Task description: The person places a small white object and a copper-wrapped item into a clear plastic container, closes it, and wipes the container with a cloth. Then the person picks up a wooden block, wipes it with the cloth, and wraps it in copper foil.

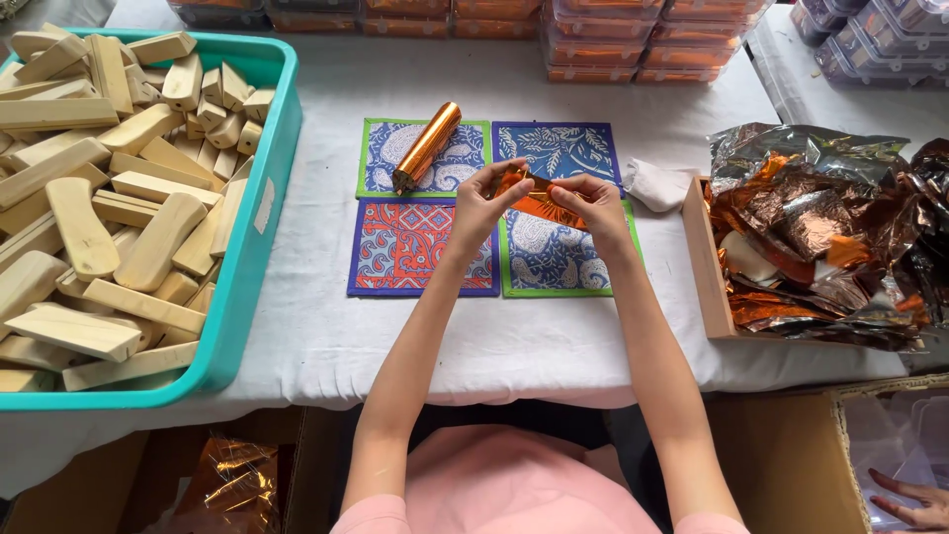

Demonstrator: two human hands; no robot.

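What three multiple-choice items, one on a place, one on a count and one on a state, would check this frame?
1. Where does the finished foil-wrapped roll lie?
A. in the teal bin
B. on the green-edged patterned mat
C. in the wooden tray

2. How many patterned mats lie on the white cloth?
A. two
B. four
C. six

3. How is the orange foil piece held?
A. between both hands above the mats
B. in one hand only
C. flat on the table, untouched

Answers: 1 B, the roll rests slanted on the far-left mat. 2 B, two mats lie in the far row and two in the near row. 3 A, the left hand and right hand each pinch one end of it, with the teal bin of wooden blocks and the wooden tray of crumpled foil off to either side.
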